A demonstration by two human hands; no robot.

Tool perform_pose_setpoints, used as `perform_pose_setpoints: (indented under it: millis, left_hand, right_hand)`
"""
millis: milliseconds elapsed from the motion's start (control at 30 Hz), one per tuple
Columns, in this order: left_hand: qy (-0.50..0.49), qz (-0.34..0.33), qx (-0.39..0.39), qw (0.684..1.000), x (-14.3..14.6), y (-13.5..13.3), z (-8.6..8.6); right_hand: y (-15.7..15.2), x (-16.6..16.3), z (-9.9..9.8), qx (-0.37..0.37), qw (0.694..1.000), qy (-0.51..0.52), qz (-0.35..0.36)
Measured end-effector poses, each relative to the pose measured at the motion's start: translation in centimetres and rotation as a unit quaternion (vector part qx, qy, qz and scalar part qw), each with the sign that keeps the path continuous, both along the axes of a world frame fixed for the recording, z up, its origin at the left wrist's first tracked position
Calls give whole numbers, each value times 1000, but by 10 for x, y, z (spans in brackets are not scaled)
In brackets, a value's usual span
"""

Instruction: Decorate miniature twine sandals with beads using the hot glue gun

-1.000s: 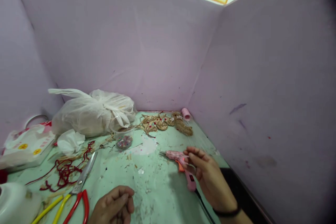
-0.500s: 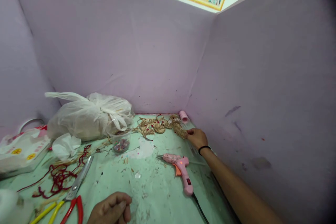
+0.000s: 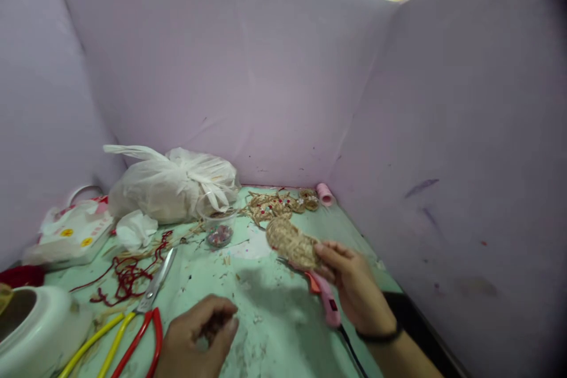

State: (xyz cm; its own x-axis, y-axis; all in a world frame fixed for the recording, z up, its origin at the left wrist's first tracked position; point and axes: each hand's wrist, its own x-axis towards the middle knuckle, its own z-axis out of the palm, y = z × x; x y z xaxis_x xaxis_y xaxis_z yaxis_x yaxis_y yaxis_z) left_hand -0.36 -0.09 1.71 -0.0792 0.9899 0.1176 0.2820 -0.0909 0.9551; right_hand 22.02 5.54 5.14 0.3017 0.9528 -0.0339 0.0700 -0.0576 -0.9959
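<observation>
A flat woven straw piece (image 3: 292, 243), with a rounded far end, is pinched between the thumb and fingers of my right hand (image 3: 349, 277). It hangs above the table, in front of a pink glue gun (image 3: 328, 301), hiding most of the gun's barrel. My left hand (image 3: 199, 336) is low in the middle, its fingers loosely curved and thumb apart from them, with nothing seen in it. Left of that hand lie scissors (image 3: 153, 295) with red handles, beside yellow handles (image 3: 117, 342). Further back are straw pieces with red beads (image 3: 270, 207).
A clear cup of beads (image 3: 220, 233) stands before a knotted white plastic bag (image 3: 177, 186). Tangled red yarn (image 3: 133, 277), a tissue pack (image 3: 84, 233) and a white round container (image 3: 44, 325) are at left. A pink thread spool (image 3: 325, 195) lies in the back corner between purple walls.
My right hand has lifted the woven straw piece from the back of the table and brought it nearer, over the glue gun. My left hand's fingers have spread slightly; the view has shifted.
</observation>
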Motion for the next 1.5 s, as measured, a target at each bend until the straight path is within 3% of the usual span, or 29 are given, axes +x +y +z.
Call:
perform_pose_setpoints:
  millis: [100,167,300,433,567,767,1000,1133,1233,1500]
  left_hand:
    - [158,-35,114,980,1,2,25]
    - [250,-46,132,958,3,1,36]
    - [380,-46,81,920,8,-3,43]
    - [414,-58,37,908,9,-2,42]
    - [407,-82,19,910,7,4,42]
    - [358,-70,-25,931,4,10,44]
    - [273,-74,-115,952,4,14,44]
    - [183,-102,-181,961,1,18,49]
    - [154,-104,-194,963,0,21,51]
    - [76,-134,-236,959,-4,24,50]
  right_hand:
    - [-39,-35,-6,-45,986,154,46]
    - [-53,-50,-12,-53,980,187,50]
    - [-60,-61,-18,-37,990,125,52]
    - [-62,-65,-18,-37,994,73,68]
    - [-64,-67,-22,-46,993,68,83]
    - [-60,-69,-34,-66,983,149,80]
    - [-65,-74,-22,-45,997,56,35]
    - [-65,-71,-27,-41,995,74,55]
    - [-63,-70,-30,-58,991,102,64]
    - [-67,-75,-17,-59,994,54,77]
